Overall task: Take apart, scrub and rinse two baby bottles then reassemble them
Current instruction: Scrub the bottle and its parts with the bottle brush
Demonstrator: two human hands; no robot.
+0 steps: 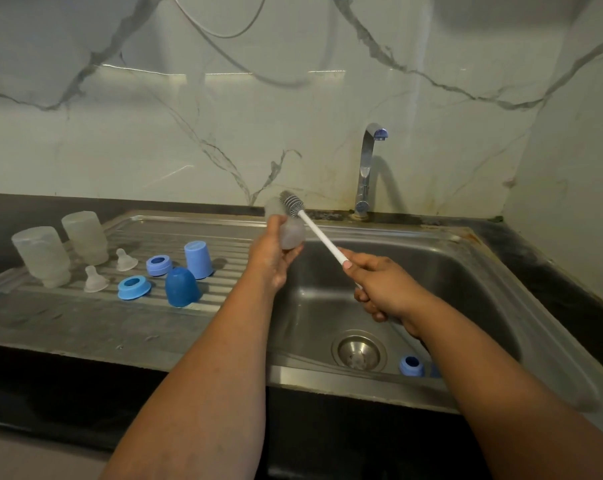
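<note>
On the ribbed drainboard at the left, 2 frosted bottle bodies are stood upside down, with 2 clear teats, 2 blue collar rings and 2 blue caps set just beside them. A third translucent bottle is gripped in the curled left hand above the sink basin. The white handle of a bottle brush is clasped by the right hand, its bristle head at the bottle's upper end. Another blue ring is seen near the drain.
</note>
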